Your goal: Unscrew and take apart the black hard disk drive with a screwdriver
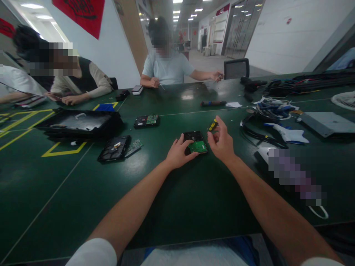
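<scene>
A hard drive with a green circuit board on its upper face lies flat on the dark green table. My left hand grips it from the left, fingers along the far side and thumb at the near edge. Just right of the drive, my right hand is raised, pinching a black-and-yellow screwdriver between thumb and fingers. Only its handle shows clearly; I cannot make out the shaft. The screwdriver appears apart from the drive.
Leftward are a black drive casing, a loose circuit board, another hard drive and a black tray. Cables, gloves and a metal box lie right. A person sits opposite, others at left.
</scene>
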Available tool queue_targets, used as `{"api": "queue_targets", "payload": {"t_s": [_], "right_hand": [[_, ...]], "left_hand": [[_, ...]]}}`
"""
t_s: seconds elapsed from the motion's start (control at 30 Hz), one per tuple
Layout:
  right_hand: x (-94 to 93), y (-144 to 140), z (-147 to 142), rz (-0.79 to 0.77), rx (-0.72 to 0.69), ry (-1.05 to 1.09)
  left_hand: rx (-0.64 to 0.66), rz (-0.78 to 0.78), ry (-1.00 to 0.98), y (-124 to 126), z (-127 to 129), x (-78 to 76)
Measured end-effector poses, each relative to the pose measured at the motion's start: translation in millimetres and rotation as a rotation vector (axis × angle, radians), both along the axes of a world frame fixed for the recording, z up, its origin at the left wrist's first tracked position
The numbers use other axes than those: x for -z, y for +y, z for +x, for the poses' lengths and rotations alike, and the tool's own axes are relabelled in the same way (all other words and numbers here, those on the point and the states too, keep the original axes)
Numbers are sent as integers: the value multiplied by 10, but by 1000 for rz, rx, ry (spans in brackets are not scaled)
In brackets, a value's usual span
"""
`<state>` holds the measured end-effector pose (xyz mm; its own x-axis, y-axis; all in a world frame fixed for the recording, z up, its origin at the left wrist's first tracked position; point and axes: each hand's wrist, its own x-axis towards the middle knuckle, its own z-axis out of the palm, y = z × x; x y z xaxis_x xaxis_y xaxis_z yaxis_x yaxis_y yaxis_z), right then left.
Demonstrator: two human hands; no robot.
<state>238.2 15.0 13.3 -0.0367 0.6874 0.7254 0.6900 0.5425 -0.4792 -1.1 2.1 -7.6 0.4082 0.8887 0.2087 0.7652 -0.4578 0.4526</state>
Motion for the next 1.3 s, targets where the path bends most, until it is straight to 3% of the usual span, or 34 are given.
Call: {"api": "queue_targets", "payload": {"t_s": [0.37, 1.3], "right_hand": [[35, 29, 10, 6, -47, 23], [17, 16, 4, 40, 31, -8]], "left_hand": [[-13, -23, -2, 2, -6, 6], [0, -2, -1, 9, -10, 18]]}}
